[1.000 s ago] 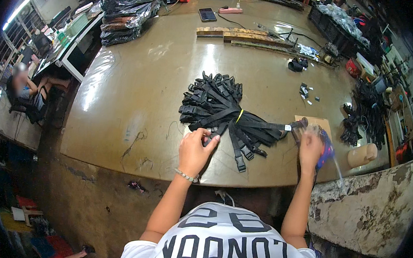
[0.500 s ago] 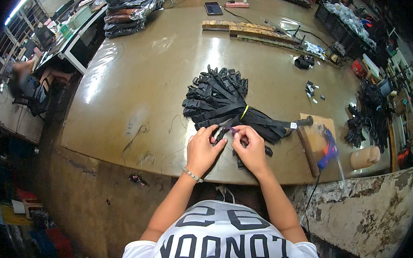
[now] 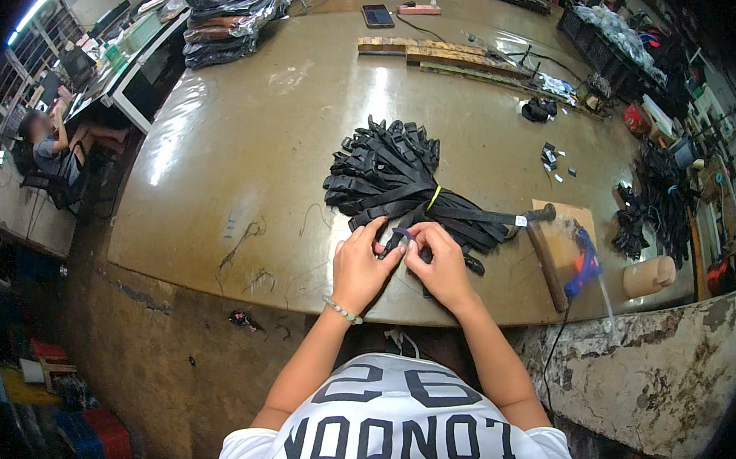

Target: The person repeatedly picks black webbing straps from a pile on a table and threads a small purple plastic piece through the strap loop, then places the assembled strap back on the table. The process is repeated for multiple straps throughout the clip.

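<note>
We have brought our right hand [image 3: 444, 267] over from the worktop's [image 3: 243, 187] right side, so now both it and our left hand [image 3: 362, 267] pinch one black flat strap [image 3: 398, 240] just before the tied bundle of black straps [image 3: 405, 181].

The straps [image 3: 389, 175] in my bundle are black, tied with a yellow band [image 3: 433, 197]. My desk [image 3: 262, 154] is glossy olive-brown. My bracelet [image 3: 343, 310] is pale beaded, my shirt [image 3: 405, 437] white with dark lettering.
</note>
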`<state>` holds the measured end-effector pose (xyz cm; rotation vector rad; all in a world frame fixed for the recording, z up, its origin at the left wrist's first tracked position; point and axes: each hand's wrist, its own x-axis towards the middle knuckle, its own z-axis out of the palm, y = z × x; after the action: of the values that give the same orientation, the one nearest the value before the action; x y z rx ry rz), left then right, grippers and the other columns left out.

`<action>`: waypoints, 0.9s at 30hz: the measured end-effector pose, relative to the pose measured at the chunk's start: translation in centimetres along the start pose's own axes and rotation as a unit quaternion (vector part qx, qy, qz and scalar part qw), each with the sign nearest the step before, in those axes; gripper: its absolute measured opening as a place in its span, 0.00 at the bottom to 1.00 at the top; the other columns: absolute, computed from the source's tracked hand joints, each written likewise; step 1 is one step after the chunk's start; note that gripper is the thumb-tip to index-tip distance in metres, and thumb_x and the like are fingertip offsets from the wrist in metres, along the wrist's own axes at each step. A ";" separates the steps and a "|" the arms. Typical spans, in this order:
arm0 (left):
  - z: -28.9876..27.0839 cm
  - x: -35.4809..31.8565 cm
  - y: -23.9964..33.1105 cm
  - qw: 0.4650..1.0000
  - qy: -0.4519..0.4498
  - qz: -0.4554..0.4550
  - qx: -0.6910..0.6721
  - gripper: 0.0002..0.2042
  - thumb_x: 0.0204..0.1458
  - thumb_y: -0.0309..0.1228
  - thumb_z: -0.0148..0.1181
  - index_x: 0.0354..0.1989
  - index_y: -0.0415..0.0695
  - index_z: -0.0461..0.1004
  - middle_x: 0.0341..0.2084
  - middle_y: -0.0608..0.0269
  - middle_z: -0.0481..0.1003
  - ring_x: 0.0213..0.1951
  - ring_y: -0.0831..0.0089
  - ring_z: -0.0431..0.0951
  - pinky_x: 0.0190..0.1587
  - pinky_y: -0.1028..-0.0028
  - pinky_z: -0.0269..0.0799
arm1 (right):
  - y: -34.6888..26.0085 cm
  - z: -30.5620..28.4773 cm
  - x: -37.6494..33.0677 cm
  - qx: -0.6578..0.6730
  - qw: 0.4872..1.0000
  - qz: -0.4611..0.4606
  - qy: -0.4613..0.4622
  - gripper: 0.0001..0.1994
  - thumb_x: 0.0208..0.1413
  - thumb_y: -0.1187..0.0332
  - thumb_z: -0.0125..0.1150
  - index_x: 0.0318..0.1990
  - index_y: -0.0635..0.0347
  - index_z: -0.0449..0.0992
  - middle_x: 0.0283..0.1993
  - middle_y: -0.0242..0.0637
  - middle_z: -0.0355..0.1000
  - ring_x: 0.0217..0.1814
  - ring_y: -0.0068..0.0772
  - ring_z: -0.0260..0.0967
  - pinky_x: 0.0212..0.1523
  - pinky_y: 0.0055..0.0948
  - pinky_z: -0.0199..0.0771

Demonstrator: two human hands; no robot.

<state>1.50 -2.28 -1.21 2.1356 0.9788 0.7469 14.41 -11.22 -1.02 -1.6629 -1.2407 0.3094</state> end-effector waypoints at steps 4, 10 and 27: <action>-0.9 0.0 -0.1 0.998 -0.012 -0.006 -0.055 0.19 0.44 0.34 0.69 0.45 0.41 0.77 0.23 0.62 0.71 0.25 0.69 0.72 0.31 0.69 0.68 | 0.0 0.1 0.0 0.056 0.997 0.031 0.035 0.06 0.56 0.73 0.58 0.32 0.67 0.70 0.41 0.40 0.74 0.36 0.26 0.71 0.40 0.24 0.71; -2.6 2.0 -0.7 0.988 0.088 0.124 0.006 0.14 0.44 0.24 0.66 0.41 0.44 0.76 0.35 0.60 0.71 0.36 0.65 0.71 0.38 0.69 0.69 | 0.4 -0.4 0.4 0.292 0.940 0.169 0.049 0.09 0.68 0.68 0.47 0.39 0.66 0.67 0.44 0.44 0.73 0.41 0.27 0.74 0.45 0.26 0.77; -0.4 2.5 -1.5 0.992 0.066 0.012 -0.107 0.07 0.57 0.28 0.59 0.36 0.36 0.76 0.28 0.53 0.79 0.30 0.67 0.80 0.34 0.71 0.74 | 0.5 0.9 2.4 0.189 0.978 0.084 -0.021 0.07 0.57 0.74 0.56 0.35 0.71 0.69 0.50 0.53 0.74 0.45 0.30 0.75 0.46 0.32 0.78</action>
<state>1.99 0.57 -1.58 1.9340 0.8979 0.9703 15.13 -8.74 -1.03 -1.4347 -0.9982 0.6461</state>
